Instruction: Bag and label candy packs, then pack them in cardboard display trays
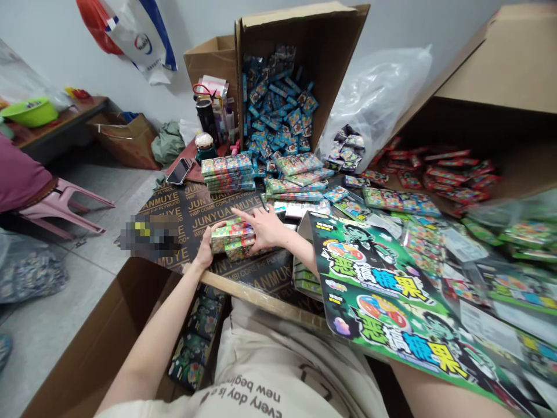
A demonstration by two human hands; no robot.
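Your left hand (204,251) is partly curled, with the wrist just below its fingers and the left forearm (152,334) slanting down and back from them. Your right hand (266,227) sits near, to the right of the left fingers and apart from them, back upward, fingers spread, one finger (243,216) pointing leftward. Your right forearm (302,251) runs rightward from those fingers, then out of sight.

A loose cream shirt (270,354), creased across the front, carries brown lettering (246,395), "every day is a" and "new begin", beside a dark rounded outline drawing (308,370). The left hand (204,248), right hand (266,226) and forearms (154,339) are bare.
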